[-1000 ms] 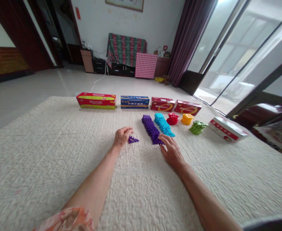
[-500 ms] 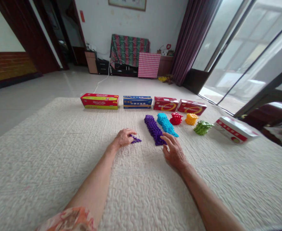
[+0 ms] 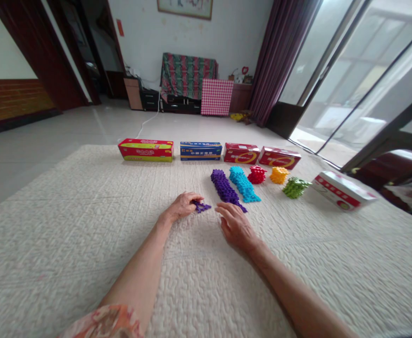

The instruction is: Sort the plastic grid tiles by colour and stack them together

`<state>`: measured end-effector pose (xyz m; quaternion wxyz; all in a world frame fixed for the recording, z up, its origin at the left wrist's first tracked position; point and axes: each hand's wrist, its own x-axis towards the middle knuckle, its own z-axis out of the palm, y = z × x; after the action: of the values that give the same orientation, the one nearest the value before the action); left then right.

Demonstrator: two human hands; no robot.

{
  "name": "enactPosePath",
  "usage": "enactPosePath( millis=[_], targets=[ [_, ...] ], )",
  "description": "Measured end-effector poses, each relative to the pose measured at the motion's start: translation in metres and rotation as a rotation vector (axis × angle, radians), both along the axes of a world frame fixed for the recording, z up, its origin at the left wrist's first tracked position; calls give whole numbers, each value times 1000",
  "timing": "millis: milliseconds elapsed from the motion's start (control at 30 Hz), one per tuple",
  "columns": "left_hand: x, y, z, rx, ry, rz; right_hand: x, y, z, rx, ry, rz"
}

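My left hand [image 3: 185, 205] is closed on a small purple triangular lattice piece [image 3: 203, 206], low over the quilted cover. Just right of that piece, my right hand [image 3: 234, 224] hovers with its fingers bent and apart, holding nothing I can see. Behind its fingers runs a long row of purple pieces [image 3: 223, 185], overlapping one another; the hand hides part of the near end. Alongside lies a similar row of light blue pieces [image 3: 244, 184]. Farther right stand short stacks of red pieces [image 3: 257, 174], yellow pieces [image 3: 279, 175] and green pieces [image 3: 296, 187].
Along the far edge of the quilted cover [image 3: 86, 225] stand a red and yellow-green box [image 3: 146, 151], a blue box [image 3: 201, 151] and two dark red boxes [image 3: 241, 153]. A white and red box [image 3: 345, 190] sits at the right. A low cabinet is against the wall.
My right hand has left the near end of the purple row and moved left, toward the piece in my left hand. My left hand has shifted slightly right with that purple piece.
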<state>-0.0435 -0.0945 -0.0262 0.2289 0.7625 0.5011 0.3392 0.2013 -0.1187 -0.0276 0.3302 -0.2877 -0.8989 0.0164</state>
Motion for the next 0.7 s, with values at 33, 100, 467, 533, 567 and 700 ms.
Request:
enactPosePath(
  millis=[33, 100, 467, 533, 567, 700],
  targets=[
    [0, 0, 0, -18, -36, 14, -9, -1, 1, -25, -17, 25],
    [0, -1, -1, -44, -101, 25, -26, -1, 2, -68, -41, 50],
    [0, 13, -17, -27, -358, 348, -58, -4, 16, -287, -152, -66],
    [-1, 17, -19, -35, -431, 410, -55, -4, 18, -316, -121, 52],
    [-1, 19, -20, -39, -465, 432, -54, -3, 18, -309, -100, 82],
    [-1, 22, -22, -48, -525, 462, -56, 9, 19, -178, -130, 104]
  ],
)
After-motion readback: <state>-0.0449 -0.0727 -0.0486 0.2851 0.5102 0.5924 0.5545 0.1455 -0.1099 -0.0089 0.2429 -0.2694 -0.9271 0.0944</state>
